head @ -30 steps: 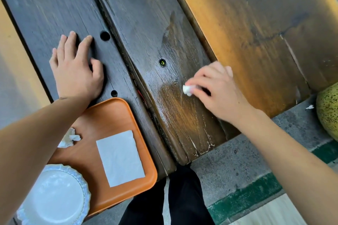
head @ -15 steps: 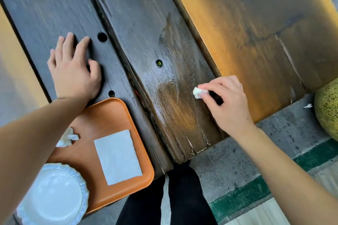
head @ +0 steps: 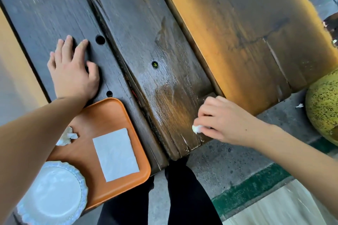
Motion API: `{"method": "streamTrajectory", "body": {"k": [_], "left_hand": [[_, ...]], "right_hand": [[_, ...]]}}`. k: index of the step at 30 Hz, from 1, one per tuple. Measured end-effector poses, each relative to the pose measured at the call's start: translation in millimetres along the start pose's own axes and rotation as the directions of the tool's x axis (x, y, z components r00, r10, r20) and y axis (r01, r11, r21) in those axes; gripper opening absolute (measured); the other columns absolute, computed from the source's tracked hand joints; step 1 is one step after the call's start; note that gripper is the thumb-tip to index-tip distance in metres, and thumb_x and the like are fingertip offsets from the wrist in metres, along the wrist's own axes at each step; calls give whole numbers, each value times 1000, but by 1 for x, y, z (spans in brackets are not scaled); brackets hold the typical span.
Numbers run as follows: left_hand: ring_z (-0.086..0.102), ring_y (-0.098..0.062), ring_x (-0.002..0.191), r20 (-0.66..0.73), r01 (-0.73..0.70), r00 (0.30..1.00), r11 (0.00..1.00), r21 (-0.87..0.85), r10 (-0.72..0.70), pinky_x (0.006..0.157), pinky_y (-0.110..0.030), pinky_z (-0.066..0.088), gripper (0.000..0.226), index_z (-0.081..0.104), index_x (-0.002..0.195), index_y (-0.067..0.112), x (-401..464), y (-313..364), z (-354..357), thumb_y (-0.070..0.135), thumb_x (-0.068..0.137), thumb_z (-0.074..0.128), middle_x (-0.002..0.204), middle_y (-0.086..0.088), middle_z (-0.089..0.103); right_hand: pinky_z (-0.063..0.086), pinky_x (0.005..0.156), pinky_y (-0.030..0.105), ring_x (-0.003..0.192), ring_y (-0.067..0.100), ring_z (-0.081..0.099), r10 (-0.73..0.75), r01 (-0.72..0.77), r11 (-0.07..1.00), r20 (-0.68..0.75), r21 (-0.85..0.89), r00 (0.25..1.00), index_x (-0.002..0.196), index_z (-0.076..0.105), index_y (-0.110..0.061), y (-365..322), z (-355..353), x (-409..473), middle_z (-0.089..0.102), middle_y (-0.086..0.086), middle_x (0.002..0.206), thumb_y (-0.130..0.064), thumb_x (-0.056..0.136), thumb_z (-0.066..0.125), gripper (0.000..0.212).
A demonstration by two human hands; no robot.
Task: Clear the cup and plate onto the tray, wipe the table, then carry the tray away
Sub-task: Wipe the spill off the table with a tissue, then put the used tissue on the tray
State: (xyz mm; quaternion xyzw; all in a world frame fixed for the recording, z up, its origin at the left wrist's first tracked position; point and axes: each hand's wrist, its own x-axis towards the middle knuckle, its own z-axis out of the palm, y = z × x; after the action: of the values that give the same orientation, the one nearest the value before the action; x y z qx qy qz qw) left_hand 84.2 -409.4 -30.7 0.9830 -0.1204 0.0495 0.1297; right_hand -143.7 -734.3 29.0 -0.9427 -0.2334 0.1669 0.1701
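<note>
At table (head: 139, 16) edge, wad (head: 196, 129) pinched by right hand (head: 225, 122); left hand (head: 73, 73) laid flat, fingers spread; plate (head: 53, 193) on tray (head: 109, 115).

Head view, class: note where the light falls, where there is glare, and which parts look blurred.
Head view: warm orange light on the right plank, the left planks dark; a wet sheen glares on the table beside the right hand; the far table top looks smeared by motion blur; the white plate on the tray looks washed out.
</note>
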Motion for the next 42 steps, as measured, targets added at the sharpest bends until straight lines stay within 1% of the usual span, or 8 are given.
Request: {"method": "streamTrajectory", "body": {"k": [2, 5, 9, 13, 27, 34, 39, 42], "left_hand": [[25, -34, 152, 6, 0, 1000, 1000, 4, 0, 122, -51, 15, 57, 47, 147, 20, 0, -1, 0, 24, 90, 40, 161, -14, 35], [25, -34, 152, 13, -5, 1000, 1000, 5, 5, 123, -52, 15, 58, 46, 148, 19, 0, -1, 0, 26, 90, 38, 161, -15, 35], [25, -35, 153, 26, 3, 1000, 1000, 10, -3, 124, -52, 15, 61, 48, 148, 19, 2, 1, -2, 30, 89, 35, 162, -15, 34], [26, -35, 153, 35, -2, 999, 999, 33, 1, 124, -52, 16, 61, 49, 148, 21, 3, 3, 0, 31, 90, 37, 162, -14, 35], [20, -35, 155, 121, -41, 992, 997, 70, 32, 124, -56, 13, 62, 44, 152, 24, 3, -8, -1, 37, 93, 31, 165, -15, 28], [20, -34, 155, 133, -33, 991, 998, 50, 26, 124, -55, 12, 62, 44, 152, 25, 4, -9, -2, 37, 92, 33, 165, -14, 29], [24, -31, 154, 102, 19, 995, 996, -82, -11, 125, -49, 13, 57, 54, 145, 25, 4, -11, -7, 35, 89, 42, 162, -10, 36], [21, -29, 155, 179, 56, 984, 978, -199, -20, 127, -44, 10, 54, 55, 142, 21, 3, -15, -17, 30, 90, 46, 163, -8, 35]], "right_hand": [[43, 73, 30, 88, 14, 49, -24, 24, 1000, 15, 16, 1000, 99, 68, -27, -18, 13, -20, 59, -10, 91, -31, 97, 53, 16], [47, 71, 30, 85, 13, 52, 81, -61, 987, -134, 147, 988, 97, 71, -22, -48, 32, -30, 62, -8, 89, -23, 93, 61, 10], [47, 73, 35, 83, 17, 57, 377, -236, 898, -373, 372, 848, 92, 75, -16, -98, 42, 23, 65, -4, 85, -17, 88, 69, 7], [45, 73, 38, 82, 19, 59, 493, -290, 845, -446, 449, 747, 89, 74, -18, -140, 39, 111, 65, -6, 83, -21, 88, 69, 6], [36, 76, 38, 87, 16, 57, 435, -389, 900, -361, 197, 825, 89, 70, -27, -170, 42, 186, 63, -11, 87, -33, 91, 62, 11], [39, 84, 39, 93, 12, 57, 487, -406, 866, -313, 292, 815, 99, 70, -29, -168, 36, 181, 63, -14, 96, -42, 87, 63, 19], [36, 88, 31, 96, 5, 54, 511, -397, 846, -328, 357, 795, 105, 68, -29, -167, 35, 167, 62, -16, 98, -40, 86, 66, 23], [37, 87, 29, 93, 2, 53, 522, -386, 837, -355, 389, 775, 103, 68, -27, -168, 35, 157, 60, -18, 96, -31, 88, 68, 16]]}}
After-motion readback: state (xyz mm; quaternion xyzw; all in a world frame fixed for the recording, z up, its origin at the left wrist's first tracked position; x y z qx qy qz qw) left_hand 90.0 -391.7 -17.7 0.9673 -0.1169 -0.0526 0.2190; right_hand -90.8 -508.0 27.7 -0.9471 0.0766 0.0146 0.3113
